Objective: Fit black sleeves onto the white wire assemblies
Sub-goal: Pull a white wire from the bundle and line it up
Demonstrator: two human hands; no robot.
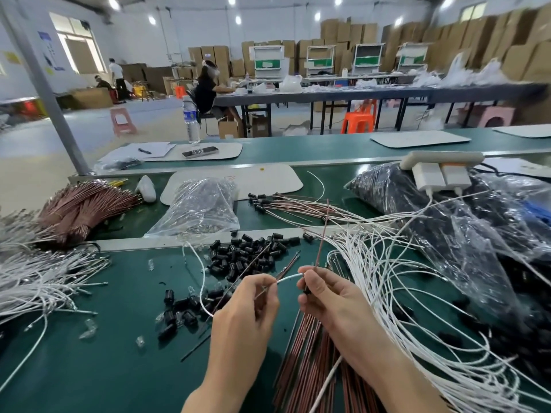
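White wire (pixel 289 277), left hand (pixel 247 308); black sleeve (pixel 306 289), right hand (pixel 331 299); open mat (pixel 104 353) leftward

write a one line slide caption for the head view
Left hand pinches a white wire, its tip meeting a black sleeve held in the right hand, over a green bench.

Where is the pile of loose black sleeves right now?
In the head view, the black sleeves lie on the green bench just beyond the left hand, with a clear bag behind them and white wires to their right.
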